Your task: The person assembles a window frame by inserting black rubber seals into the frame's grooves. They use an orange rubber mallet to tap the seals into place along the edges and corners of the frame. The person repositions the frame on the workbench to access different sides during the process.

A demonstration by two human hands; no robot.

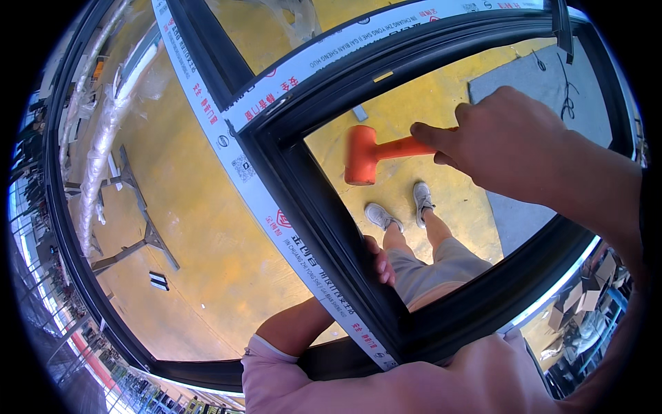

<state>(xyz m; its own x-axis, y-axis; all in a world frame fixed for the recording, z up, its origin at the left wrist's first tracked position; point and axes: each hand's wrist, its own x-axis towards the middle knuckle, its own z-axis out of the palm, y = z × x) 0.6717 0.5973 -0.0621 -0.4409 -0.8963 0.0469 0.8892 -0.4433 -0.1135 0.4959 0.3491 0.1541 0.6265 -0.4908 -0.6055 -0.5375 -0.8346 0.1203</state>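
Note:
My right hand (pixel 493 141) is closed round the handle of an orange mallet (pixel 361 156), which I hold over the opening of a black window frame (pixel 314 214). The mallet's head is near the inner edge of the frame's middle bar and looks apart from it. My left hand (pixel 382 262) reaches from behind that bar, with its fingers curled round the inner edge; the rest of the hand is hidden by the bar. White protective film (pixel 258 196) with printing covers the bar's face.
Through the frame shows a yellow floor (pixel 186 221) with my shoes (pixel 385 216) on it. A grey mat (pixel 520 90) with a dark cord lies at the right. Dark metal stand legs (pixel 148 238) and a plastic-wrapped length (pixel 100 152) are at the left; cardboard pieces (pixel 586 293) lie lower right.

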